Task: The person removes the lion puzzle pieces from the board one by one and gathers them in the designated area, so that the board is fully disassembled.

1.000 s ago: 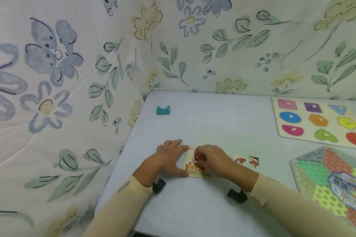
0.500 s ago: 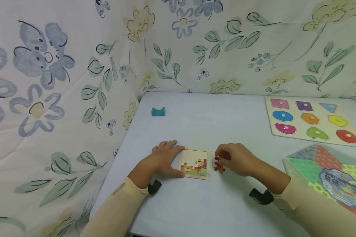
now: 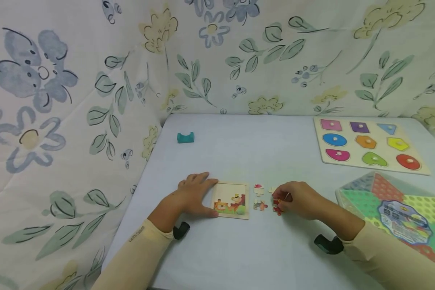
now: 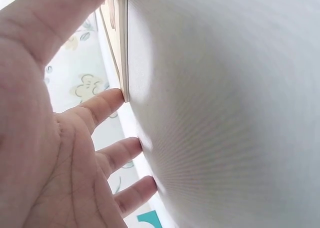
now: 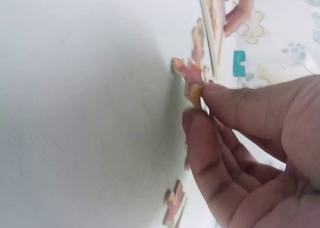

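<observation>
A small wooden jigsaw tray (image 3: 229, 189) lies on the table, with animal-picture pieces fitted along its lower part. My left hand (image 3: 193, 198) is spread at its left side, thumb and index fingertips at the edge. In the left wrist view, the index finger touches the tray's corner (image 4: 125, 90), while the other fingers reach past it. My right hand (image 3: 296, 199) is right of the tray, among loose pieces. It pinches a red and orange puzzle piece (image 5: 191, 77) between thumb and index finger. Loose puzzle pieces (image 3: 259, 190) lie between the tray and this hand.
A board of coloured knobbed shapes (image 3: 369, 155) lies at the back right. In front of it is a clear-covered, multicoloured dotted box (image 3: 369, 197). A teal notched block (image 3: 185, 138) stands at the back left. Floral cloth (image 3: 239, 80) hangs behind the table.
My right hand has moved right from over the tray to the loose pieces, where it now pinches one. The left hand stays at the tray's edge. The head view has turned slightly right.
</observation>
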{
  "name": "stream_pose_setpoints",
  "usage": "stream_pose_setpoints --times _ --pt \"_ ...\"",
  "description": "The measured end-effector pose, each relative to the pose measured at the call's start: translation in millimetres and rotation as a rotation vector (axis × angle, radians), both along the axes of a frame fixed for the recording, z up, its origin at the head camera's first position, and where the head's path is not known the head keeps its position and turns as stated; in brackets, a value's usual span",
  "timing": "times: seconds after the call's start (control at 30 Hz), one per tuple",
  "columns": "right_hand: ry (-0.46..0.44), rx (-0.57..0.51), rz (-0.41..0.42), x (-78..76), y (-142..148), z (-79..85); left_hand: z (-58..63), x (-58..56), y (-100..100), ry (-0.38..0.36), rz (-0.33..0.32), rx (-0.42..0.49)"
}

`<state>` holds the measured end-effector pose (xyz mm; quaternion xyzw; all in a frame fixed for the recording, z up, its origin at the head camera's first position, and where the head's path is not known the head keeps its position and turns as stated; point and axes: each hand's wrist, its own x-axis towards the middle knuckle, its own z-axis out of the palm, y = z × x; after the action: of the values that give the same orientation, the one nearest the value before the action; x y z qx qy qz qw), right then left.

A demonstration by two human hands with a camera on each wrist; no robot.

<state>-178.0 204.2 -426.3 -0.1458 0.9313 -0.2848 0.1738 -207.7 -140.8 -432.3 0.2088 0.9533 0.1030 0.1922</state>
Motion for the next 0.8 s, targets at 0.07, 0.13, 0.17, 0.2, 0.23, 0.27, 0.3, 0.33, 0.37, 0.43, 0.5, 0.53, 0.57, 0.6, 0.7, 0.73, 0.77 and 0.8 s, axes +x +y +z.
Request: stream_pose_setpoints --times 0.07,0.13,0.17,0.2,0.23,0.27,0.3,0.33,0.37,0.43,0.5,0.53,0.57,0.6,0.7,0.73,0.77,0.8 --pt "0.014 0.021 -0.014 -0.1 -4 -2.1 -0.6 0.1 -1 -0.001 0.0 0.007" --pt "0.021 0.049 -0.032 0.7 -7 -3.4 -0.9 0.1 -2 -0.004 0.001 0.011" --pt "0.021 0.063 -0.042 1.5 -9 -3.7 -0.9 0.3 -2 -0.003 0.0 0.013" --pt "0.02 0.077 -0.053 2.3 -10 -4.1 -1.0 0.3 -2 -0.003 0.0 0.014" --pt "0.023 0.089 -0.058 3.1 -11 -4.5 -1.1 0.3 -2 -0.001 0.0 0.013" --pt "0.025 0.099 -0.065 3.9 -11 -4.6 -0.9 0.4 -2 -0.001 0.0 0.009" --pt "0.03 0.106 -0.067 4.6 -12 -4.5 -0.8 0.4 -2 0.001 0.0 0.008" --pt "0.035 0.114 -0.067 4.7 -13 -4.5 -0.9 0.4 -2 0.003 0.001 0.007" --pt "0.04 0.116 -0.068 4.7 -15 -3.8 -1.4 0.3 -2 0.006 0.001 0.005" --pt "0.054 0.114 -0.071 4.4 -19 -1.8 -2.1 0.0 -3 0.008 0.0 0.003" --pt "0.08 0.118 -0.061 3.7 -26 0.2 -3.1 -0.6 -3 0.01 -0.003 0.0" --pt "0.094 0.119 -0.05 3.4 -31 1.2 -3.5 -0.8 -3 0.009 -0.003 -0.001" --pt "0.114 0.121 -0.035 3.1 -37 1.8 -3.4 -0.9 -3 0.008 -0.004 -0.005" --pt "0.136 0.128 -0.014 2.8 -43 1.7 -2.8 -0.7 -2 0.005 -0.005 -0.006" --pt "0.187 0.137 0.057 0.4 -62 0.4 -0.3 -0.2 -1 -0.005 -0.005 -0.017" --pt "0.19 0.138 0.077 -0.7 -69 0.3 1.1 0.1 0 -0.008 -0.004 -0.018" --pt "0.196 0.146 0.095 -2.2 -75 -0.4 2.3 0.4 0 -0.012 -0.004 -0.02" --pt "0.195 0.154 0.113 -3.7 -81 -0.7 3.4 0.7 1 -0.014 -0.005 -0.021"
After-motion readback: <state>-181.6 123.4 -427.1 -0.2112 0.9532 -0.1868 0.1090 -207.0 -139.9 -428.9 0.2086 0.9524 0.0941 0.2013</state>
